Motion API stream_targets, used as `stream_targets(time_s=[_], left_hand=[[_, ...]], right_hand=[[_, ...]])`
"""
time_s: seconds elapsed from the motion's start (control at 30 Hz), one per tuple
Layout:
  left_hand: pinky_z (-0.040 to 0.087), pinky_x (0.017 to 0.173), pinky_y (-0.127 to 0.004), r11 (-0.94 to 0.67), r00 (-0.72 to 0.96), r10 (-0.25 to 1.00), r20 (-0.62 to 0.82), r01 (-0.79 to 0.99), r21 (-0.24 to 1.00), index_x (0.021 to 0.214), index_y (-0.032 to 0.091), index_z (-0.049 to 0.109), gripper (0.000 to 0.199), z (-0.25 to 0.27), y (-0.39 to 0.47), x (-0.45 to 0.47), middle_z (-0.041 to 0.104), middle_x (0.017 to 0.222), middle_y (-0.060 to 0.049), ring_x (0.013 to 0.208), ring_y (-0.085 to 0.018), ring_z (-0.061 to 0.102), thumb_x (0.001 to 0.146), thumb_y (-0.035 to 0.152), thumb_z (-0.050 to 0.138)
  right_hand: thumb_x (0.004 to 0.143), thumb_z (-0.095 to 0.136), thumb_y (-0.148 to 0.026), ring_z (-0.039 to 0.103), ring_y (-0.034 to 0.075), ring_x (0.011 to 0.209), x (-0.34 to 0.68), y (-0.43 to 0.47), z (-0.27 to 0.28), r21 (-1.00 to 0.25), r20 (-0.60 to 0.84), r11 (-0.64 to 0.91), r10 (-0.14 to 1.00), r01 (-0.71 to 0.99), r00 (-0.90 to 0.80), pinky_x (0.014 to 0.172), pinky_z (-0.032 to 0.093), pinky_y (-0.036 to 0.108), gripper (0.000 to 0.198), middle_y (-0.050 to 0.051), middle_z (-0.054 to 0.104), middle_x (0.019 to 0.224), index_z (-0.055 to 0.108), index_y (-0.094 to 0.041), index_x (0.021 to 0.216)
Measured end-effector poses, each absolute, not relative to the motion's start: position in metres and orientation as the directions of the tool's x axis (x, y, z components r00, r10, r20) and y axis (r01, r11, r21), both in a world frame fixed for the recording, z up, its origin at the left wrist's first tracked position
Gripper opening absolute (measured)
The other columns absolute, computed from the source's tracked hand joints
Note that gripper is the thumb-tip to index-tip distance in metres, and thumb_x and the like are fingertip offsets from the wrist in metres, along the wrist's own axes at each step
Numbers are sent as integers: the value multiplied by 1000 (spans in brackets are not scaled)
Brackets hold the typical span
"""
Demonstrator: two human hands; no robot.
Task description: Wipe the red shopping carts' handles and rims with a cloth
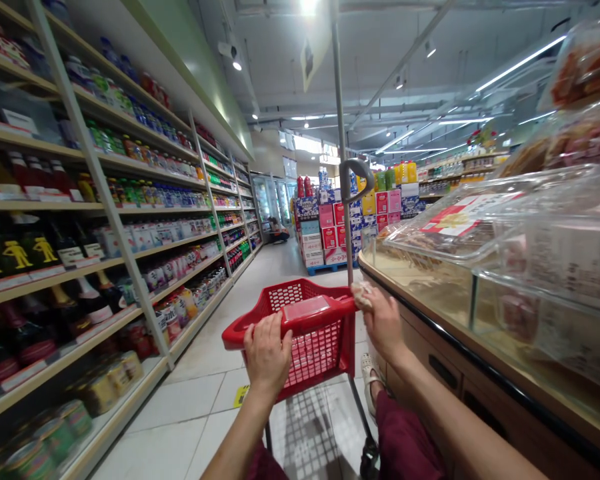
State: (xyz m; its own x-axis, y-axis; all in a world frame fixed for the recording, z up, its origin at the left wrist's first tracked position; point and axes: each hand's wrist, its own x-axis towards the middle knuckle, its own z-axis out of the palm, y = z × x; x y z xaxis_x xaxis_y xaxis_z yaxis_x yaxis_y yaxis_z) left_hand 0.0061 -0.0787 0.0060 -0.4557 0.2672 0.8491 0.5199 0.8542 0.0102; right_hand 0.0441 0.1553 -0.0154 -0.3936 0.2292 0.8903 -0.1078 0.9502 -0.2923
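A red plastic shopping cart (pixel 305 347) stands right in front of me, its basket walls pierced with small holes. My left hand (pixel 269 350) is closed over the left part of the cart's handle (pixel 300 315). At the handle's right end, my right hand (pixel 381 319) pinches a crumpled whitish cloth or tissue (pixel 363 293) against or beside the red plastic. Whether the right fingers also grip the handle is hard to make out. A grey pole with a dark looped hook (pixel 355 180) rises beyond the cart's right side.
Shelves of bottles and cans (pixel 155 200) line the left. At right, close to my arm, runs a wooden counter (pixel 430 353) with clear-lidded food packs (pixel 460 220). Stacked drink cartons (pixel 333 237) stand ahead on a blue pallet. A person (pixel 279 230) crouches far down the aisle.
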Motion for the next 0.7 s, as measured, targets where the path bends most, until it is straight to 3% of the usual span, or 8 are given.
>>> stream_targets(time_s=[0.07,0.1,0.23,0.3,0.47,0.5,0.63,0.7], left_hand=[[26,93,-42,854,-453,259,853,520,17,110,14,52,34,6,-80,6,60,107,-10,102,-23,51,81,29,42],[26,93,-42,854,-452,256,854,521,19,110,14,52,34,6,-80,6,60,107,-10,102,-23,50,81,29,42],[26,92,-42,844,-453,255,854,535,32,110,15,52,33,7,-82,6,61,107,-10,101,-23,51,81,28,42],[27,91,-41,837,-455,256,853,546,40,110,15,52,33,8,-83,6,61,107,-10,100,-22,51,81,27,42],[28,91,-42,822,-454,258,853,568,54,109,16,53,32,9,-85,6,61,106,-10,99,-22,52,81,27,43],[28,91,-42,821,-453,256,854,569,56,109,16,53,32,9,-85,6,61,106,-10,99,-22,52,80,27,43],[28,91,-41,818,-465,267,844,572,56,108,15,53,32,10,-87,7,61,106,-10,99,-22,52,81,27,42],[28,91,-41,815,-474,276,836,577,58,109,15,53,33,10,-89,7,61,106,-10,99,-22,52,81,27,42]], right_hand=[[82,36,-17,46,27,113,39,160,-14,-382,864,922,335,-58,-376,91,31,52,30,15,54,117,52,-14,107],[81,36,-16,45,26,114,37,155,-13,-383,864,920,323,-86,-386,92,31,51,32,15,54,118,52,-14,108],[79,39,-13,40,19,119,33,116,-8,-196,905,916,32,-350,-424,98,29,41,33,10,51,123,52,-17,109],[80,39,-13,42,19,117,32,114,-3,-161,900,915,-18,-370,-435,99,26,42,34,9,53,121,52,-18,110],[81,36,-16,52,24,105,31,134,7,-387,848,914,299,-126,-438,92,30,50,32,13,59,109,53,-15,109],[81,36,-15,51,24,106,32,129,8,-375,853,914,275,-153,-444,92,31,48,32,13,59,110,53,-15,109],[81,37,-13,42,18,117,37,90,6,-143,900,911,-42,-387,-433,100,25,40,31,9,54,119,54,-18,107],[82,38,-15,44,18,116,38,91,5,-125,899,914,-61,-385,-435,101,22,42,30,8,55,119,53,-19,107]])
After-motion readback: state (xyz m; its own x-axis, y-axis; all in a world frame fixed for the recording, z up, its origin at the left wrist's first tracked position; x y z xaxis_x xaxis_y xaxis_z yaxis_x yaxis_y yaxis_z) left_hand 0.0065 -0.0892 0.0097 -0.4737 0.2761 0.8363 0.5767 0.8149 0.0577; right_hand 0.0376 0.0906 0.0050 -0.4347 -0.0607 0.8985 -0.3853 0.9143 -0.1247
